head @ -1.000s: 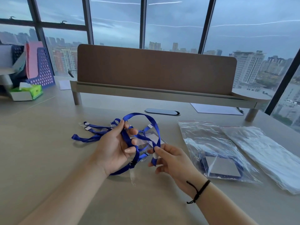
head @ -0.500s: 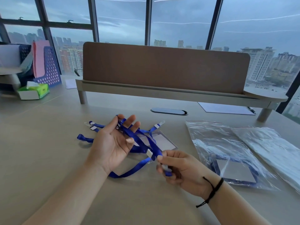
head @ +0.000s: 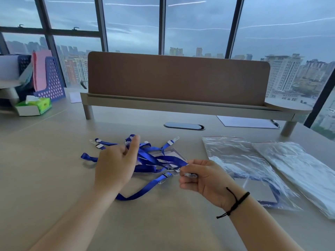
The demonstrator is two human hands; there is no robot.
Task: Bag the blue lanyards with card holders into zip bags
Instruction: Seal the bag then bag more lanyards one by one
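A tangle of blue lanyards (head: 148,158) with white clips lies mid-table, partly over a clear card holder (head: 175,153). My left hand (head: 116,165) has its back toward me and its fingers curl round a bunch of the straps, one finger pointing up. My right hand (head: 199,176) pinches a strap end by its clip and holds that strap taut toward the right. One loop of strap (head: 137,192) trails on the table between my wrists. To the right lies a zip bag (head: 241,160) holding a blue lanyard with its card holder.
A pile of empty zip bags (head: 299,169) lies at the far right. Behind stand a raised shelf with a brown panel (head: 177,78), a cable grommet (head: 184,126), a paper with a pen (head: 246,122), a tissue box (head: 34,107) and blue file holders (head: 52,82).
My left hand has turned from palm up to back facing me, closing on the straps. My right hand has drawn the strap end out to the right.
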